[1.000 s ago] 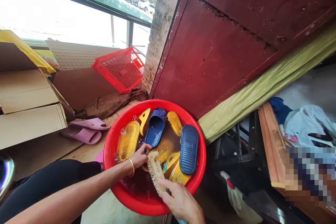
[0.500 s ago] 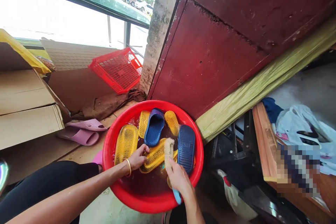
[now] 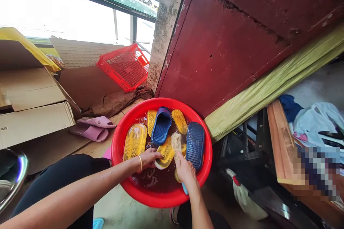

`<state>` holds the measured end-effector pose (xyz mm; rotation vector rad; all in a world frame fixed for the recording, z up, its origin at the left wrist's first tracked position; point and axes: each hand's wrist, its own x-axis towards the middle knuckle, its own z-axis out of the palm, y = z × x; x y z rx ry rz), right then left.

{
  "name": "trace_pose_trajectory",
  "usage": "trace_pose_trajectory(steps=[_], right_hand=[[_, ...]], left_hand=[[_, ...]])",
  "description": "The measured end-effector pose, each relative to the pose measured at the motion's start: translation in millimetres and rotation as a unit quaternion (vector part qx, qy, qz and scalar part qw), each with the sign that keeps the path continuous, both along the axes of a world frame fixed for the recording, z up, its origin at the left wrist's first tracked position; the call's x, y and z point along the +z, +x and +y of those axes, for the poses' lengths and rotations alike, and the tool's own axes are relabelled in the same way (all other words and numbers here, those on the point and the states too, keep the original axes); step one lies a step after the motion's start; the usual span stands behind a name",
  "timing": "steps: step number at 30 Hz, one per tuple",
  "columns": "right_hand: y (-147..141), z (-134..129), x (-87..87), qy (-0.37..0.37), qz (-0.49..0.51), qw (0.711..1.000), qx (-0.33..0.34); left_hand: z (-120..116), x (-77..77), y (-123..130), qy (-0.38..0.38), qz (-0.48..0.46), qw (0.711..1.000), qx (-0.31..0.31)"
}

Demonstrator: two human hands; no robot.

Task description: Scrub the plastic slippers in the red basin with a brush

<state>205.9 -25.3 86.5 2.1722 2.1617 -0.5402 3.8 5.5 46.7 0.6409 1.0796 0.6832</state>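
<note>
A red basin [image 3: 161, 201] holds dark water and several slippers. My left hand [image 3: 150, 158] grips the near end of a yellow slipper [image 3: 167, 150], its sole facing up. In my right hand [image 3: 185, 169] is a scrub brush [image 3: 176, 142] with pale bristles and a light blue handle, close against the right side of that slipper. Beyond them lies a blue slipper [image 3: 161, 128], its strap at the far end. A dark blue slipper [image 3: 195, 145] rests sole up at the right, and another yellow slipper [image 3: 135, 142] at the left.
Pink slippers [image 3: 92, 131] lie left of the basin, near cardboard boxes [image 3: 37, 120]. A red plastic crate [image 3: 125, 68] leans behind. The dark red door [image 3: 215, 57] stands beyond the basin, and a wooden piece [image 3: 283, 143] with bags is at the right.
My left hand has closed on the yellow slipper and tilted it, its near end now turned toward me. The brush stays beside it. The whole view has shifted slightly.
</note>
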Motion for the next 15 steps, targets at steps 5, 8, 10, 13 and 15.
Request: trace_pose_trajectory(steps=[5,8,10,13,15], right_hand=[[-6.2,-3.5,-5.3,-0.011,0.051,0.998,0.028],[-5.4,-19.1,-8.5,-0.032,0.117,0.99,0.07],[-3.2,-28.6,-11.3,-0.038,0.148,0.985,0.079],[-0.1,-31.2,-14.8,-0.023,0.178,0.982,0.061],[0.1,-23.7,-16.2,0.001,0.19,0.981,0.025]], left_hand=[[-12.5,-11.9,-1.6,0.196,0.286,0.925,-0.156],[-14.0,-15.7,-7.0,0.284,0.385,0.852,-0.213],[-12.5,-14.9,-10.1,0.291,0.394,0.842,-0.226],[-12.2,-11.0,-11.5,0.298,0.395,0.838,-0.229],[-15.7,-7.9,-9.6,0.32,0.385,0.837,-0.223]])
